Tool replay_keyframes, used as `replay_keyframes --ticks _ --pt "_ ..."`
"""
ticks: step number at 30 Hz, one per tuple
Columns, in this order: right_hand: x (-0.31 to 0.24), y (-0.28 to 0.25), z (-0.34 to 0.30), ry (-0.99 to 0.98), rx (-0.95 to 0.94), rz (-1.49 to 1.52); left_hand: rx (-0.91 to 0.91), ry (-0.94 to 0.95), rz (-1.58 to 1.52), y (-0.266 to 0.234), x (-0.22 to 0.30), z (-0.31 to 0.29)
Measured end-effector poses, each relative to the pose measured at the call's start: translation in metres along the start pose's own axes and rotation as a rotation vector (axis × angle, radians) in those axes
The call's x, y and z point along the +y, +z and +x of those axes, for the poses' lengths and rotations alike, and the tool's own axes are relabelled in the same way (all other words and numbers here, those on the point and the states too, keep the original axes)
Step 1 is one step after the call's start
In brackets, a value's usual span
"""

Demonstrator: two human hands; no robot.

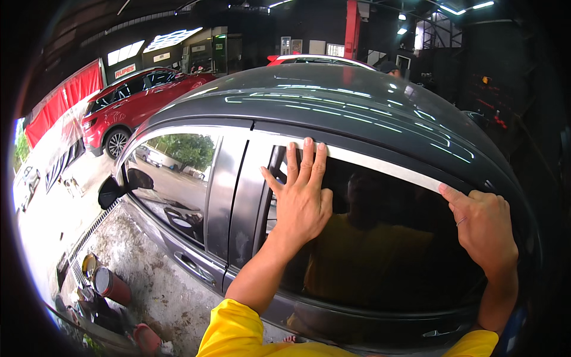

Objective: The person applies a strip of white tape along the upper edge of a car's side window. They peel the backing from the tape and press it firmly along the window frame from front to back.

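Observation:
A dark grey car [333, 98] stands right in front of me, its side toward me. A silver trim strip [380, 166] runs along the top edge of the dark rear side window [369, 238]. My left hand [303, 193] lies against the upper front corner of that window, fingers spread, fingertips on the strip. At the strip's far right end is my right hand [485, 223], a ring on one finger. Its index finger reaches the strip while the other fingers curl in; the thumb's hold is partly hidden.
The side mirror [110, 191] juts out at the left. Buckets [112, 284] stand on the stained floor by a drain grate [95, 229]. A red car [140, 98] is parked behind at the left, and a person [389, 68] shows beyond the roof.

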State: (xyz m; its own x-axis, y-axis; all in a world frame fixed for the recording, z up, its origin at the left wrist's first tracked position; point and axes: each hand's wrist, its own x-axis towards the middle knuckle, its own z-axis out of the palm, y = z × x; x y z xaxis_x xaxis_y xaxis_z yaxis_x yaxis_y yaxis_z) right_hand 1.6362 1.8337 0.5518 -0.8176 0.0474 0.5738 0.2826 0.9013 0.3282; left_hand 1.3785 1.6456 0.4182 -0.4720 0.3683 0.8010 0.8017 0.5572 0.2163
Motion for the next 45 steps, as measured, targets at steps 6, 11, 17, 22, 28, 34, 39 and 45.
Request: replay_keyframes --ticks 6,11,17,22,28,34,39,45 --pt "0.010 0.006 0.007 -0.075 -0.042 0.040 0.008 -0.082 0.011 0.004 0.008 0.000" --pt "0.016 0.011 0.013 -0.051 -0.092 0.039 0.020 -0.104 0.000 0.008 0.012 0.001" --pt "0.019 0.013 0.016 -0.042 -0.109 0.041 0.015 -0.089 0.000 0.006 0.014 0.000" --pt "0.017 0.010 0.019 0.006 -0.187 0.055 0.014 -0.022 0.031 0.003 0.018 -0.001" --pt "0.017 0.011 0.017 -0.004 -0.182 0.066 0.025 -0.009 0.019 0.002 0.018 0.001" --pt "0.015 0.010 0.015 0.023 -0.218 0.066 0.021 -0.035 -0.021 0.003 0.023 0.003" --pt "0.018 0.005 0.016 0.016 -0.193 0.069 0.028 -0.021 -0.030 0.005 0.027 0.003" --pt "0.019 0.006 0.021 0.041 -0.227 0.109 0.025 0.009 -0.013 0.006 0.036 0.002"
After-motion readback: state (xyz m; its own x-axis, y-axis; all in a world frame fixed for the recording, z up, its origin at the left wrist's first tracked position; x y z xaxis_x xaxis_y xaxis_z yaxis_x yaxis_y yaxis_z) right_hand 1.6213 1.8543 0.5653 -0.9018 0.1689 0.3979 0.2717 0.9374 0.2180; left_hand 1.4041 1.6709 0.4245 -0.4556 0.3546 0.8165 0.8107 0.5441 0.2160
